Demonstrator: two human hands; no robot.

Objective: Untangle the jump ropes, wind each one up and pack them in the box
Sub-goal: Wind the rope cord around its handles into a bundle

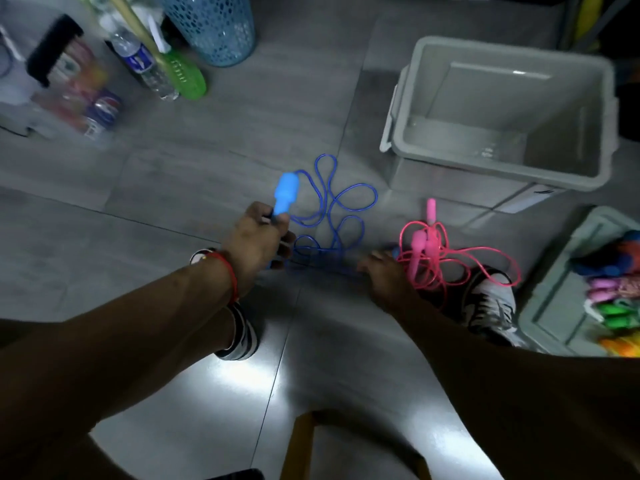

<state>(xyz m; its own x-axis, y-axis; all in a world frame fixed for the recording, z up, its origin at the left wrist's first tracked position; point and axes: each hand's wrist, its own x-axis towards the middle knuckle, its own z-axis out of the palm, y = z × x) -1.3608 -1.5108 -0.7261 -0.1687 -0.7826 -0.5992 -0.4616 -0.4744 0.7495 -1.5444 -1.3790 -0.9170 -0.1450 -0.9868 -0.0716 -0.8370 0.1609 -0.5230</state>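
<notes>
Head view, looking down at a grey tiled floor [194, 174]. The left hand [254, 242], a red cord at its wrist, grips the light-blue handle [285, 192] of the blue rope [337, 209], fingers curled round the handle's lower end; the handle points up and away. The blue rope lies in loose loops on the floor between the two hands. The right hand [382, 275] reaches down at the near end of these loops, just beside the pink rope [446, 261]; motion blur hides whether its fingers hold anything. The pink rope lies tangled on the floor with its pink handles [424, 245] in the heap, partly over a shoe [491, 303]. The grey box [502, 112] stands open on the floor beyond the ropes. At the right edge, a second grey bin [554, 306] holds coloured ropes.
</notes>
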